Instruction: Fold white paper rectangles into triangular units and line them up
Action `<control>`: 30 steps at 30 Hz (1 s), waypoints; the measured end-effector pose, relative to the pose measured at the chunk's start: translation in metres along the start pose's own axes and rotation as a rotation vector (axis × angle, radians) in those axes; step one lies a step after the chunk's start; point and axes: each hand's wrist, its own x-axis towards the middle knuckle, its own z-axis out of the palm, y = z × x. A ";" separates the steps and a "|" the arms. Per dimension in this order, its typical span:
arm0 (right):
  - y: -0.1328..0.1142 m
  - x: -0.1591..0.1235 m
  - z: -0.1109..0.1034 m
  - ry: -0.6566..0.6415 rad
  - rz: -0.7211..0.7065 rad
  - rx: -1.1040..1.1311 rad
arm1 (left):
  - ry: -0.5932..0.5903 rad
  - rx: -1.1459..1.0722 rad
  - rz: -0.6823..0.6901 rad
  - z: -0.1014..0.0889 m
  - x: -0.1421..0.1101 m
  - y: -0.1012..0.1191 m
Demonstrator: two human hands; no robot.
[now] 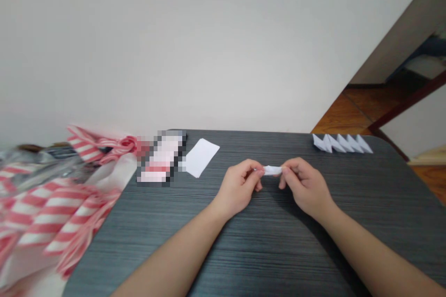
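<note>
Between my two hands, a small folded piece of white paper (272, 170) is held just over the dark table. My left hand (240, 184) pinches its left end between thumb and fingers. The right end sits in the pinch of my right hand (306, 185). My fingertips cover both ends of the paper. Left of my left hand lie flat white paper sheets (202, 157). Several folded white paper pieces (342, 144) stand in a row at the table's far right.
The dark wood-grained table (244, 250) meets a white wall (209, 46) at the back. A blurred-out, phone-like rectangle (162, 155) lies at its left edge. Red-and-white striped cloth (52, 213) is heaped left of the table. Wooden floor (343, 111) shows at the right.
</note>
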 end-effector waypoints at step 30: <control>0.004 0.008 0.006 -0.097 -0.287 -0.125 | -0.077 0.421 0.217 -0.004 -0.001 -0.003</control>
